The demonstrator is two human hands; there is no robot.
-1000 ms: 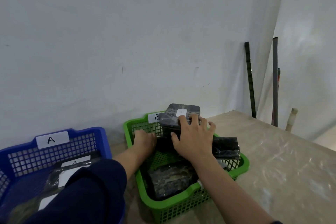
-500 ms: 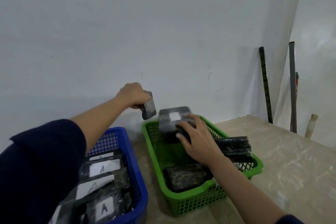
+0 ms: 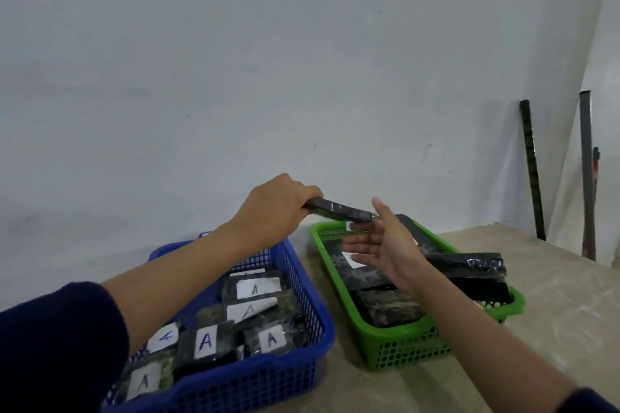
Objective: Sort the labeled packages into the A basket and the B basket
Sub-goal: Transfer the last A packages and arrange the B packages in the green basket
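My left hand point(image 3: 275, 208) grips a flat black package point(image 3: 339, 210) in the air, above the gap between the two baskets. My right hand point(image 3: 382, 243) is open, palm up, just under the package's right end, over the green basket point(image 3: 402, 349). That basket holds several dark packages; a long one point(image 3: 469, 266) sticks out over its right rim. The blue basket point(image 3: 268, 379) at the left is full of dark packages with white A labels point(image 3: 206, 340).
Both baskets stand on a pale marbled table point(image 3: 553, 329) against a white wall. Dark and grey rods point(image 3: 533, 171) lean in the corner at the far right. My dark sleeve point(image 3: 57, 345) fills the lower left.
My left hand carried a small black package up from the green basket and now holds it flat. My right hand left the stacked package and turned open, palm up, under it.
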